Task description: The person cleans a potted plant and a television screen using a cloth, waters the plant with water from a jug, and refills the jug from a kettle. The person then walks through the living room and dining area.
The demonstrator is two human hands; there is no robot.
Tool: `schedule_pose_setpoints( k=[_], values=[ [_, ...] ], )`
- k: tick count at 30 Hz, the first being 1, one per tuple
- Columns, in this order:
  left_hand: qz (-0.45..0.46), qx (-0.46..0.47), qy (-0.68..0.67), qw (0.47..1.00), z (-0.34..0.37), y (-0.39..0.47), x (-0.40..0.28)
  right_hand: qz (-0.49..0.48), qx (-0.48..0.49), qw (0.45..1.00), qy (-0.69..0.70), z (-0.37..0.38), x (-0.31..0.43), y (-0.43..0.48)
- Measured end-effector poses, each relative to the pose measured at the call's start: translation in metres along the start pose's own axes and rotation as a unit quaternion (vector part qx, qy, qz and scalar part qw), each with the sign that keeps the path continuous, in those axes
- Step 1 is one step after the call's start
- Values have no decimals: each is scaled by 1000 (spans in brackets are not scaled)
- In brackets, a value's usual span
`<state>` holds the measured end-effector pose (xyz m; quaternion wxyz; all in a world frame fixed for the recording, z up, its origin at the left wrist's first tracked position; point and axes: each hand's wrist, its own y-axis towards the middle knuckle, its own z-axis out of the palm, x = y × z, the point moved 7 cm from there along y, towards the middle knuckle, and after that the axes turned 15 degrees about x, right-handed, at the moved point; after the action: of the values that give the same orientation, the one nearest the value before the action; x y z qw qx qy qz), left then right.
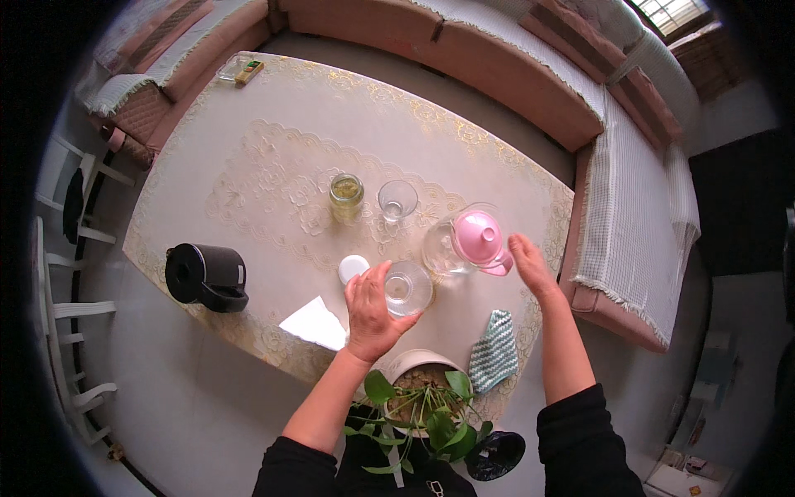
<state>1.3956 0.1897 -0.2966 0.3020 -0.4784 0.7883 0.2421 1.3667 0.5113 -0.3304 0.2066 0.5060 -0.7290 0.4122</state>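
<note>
My left hand (376,310) curves around the near left side of a clear ribbed drinking glass (413,291), fingers and thumb against its rim. Whether the glass rests on the table or is lifted is hard to tell. Just right of it stands a clear pitcher (440,248) with a pink lid (477,236) and a pink handle (499,266). At that handle is my right hand (533,264), seen edge-on; its grip is hidden. Behind the glass are another clear glass (397,202) and an uncovered jar (346,194) with yellowish contents. A white round lid (354,268) lies by my left fingers.
A black electric kettle (208,276) stands at the table's left. White paper (317,323), a green-and-white cloth (494,354) and a potted plant (428,397) line the near edge. A clear tray (233,68) sits at the far corner. Pink sofas (372,31) border the table (292,93).
</note>
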Motion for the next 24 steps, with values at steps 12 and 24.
schedule_pose_setpoints(
  k=[12,24],
  values=[
    [100,75,-115,985,-24,-30,-111,-303,207,920,-136,63,116,-162],
    [114,213,-426,872,-12,-49,-158,-298,73,951,-21,32,75,-234]
  ],
)
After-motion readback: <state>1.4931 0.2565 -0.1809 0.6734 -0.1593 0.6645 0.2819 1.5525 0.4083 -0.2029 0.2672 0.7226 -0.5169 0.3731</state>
